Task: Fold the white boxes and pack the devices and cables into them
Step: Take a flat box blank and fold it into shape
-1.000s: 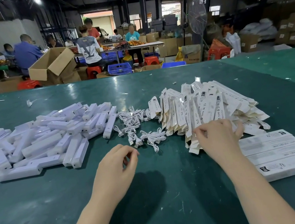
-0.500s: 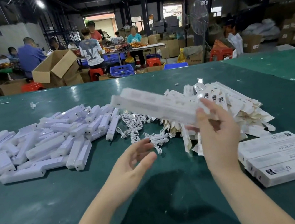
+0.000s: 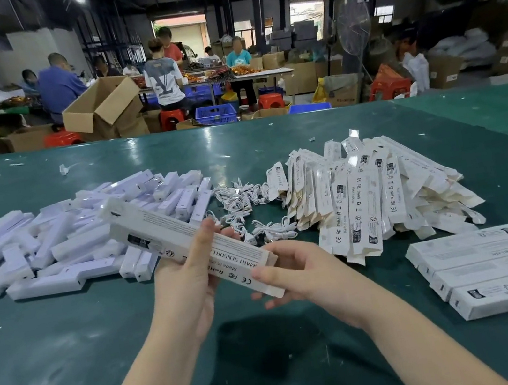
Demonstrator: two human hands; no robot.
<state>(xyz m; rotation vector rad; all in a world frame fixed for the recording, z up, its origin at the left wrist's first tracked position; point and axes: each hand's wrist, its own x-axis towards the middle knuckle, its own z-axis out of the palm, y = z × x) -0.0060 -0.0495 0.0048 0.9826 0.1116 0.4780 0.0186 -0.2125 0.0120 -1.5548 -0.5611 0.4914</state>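
**White box held in both hands above the table**

The white box (image 3: pixel 186 240) is up off the green table (image 3: pixel 58 376), long and narrow, slanting from its far-left end down to its near-right end. I see my left hand (image 3: pixel 188 287) wrapped round its middle from below, thumb lying over the printed top face, fingers hidden underneath. My right hand (image 3: pixel 295 269) takes the near-right end, thumb pressed on the top face by the end and fingers curled beneath it. Whether the end flaps are closed I cannot tell.

Just beyond the grip lies a tangle of white cables (image 3: pixel 249 213). To the left of the held box sprawls a heap of white devices (image 3: pixel 63 244), partly hidden behind its far end. To the right of the grip rises a pile of flat unfolded boxes (image 3: pixel 373 192), and nearer me on that side four packed boxes (image 3: pixel 494 269) lie side by side, touching. Far past the table, people (image 3: pixel 163 79) sit among cardboard cartons (image 3: pixel 104 106).
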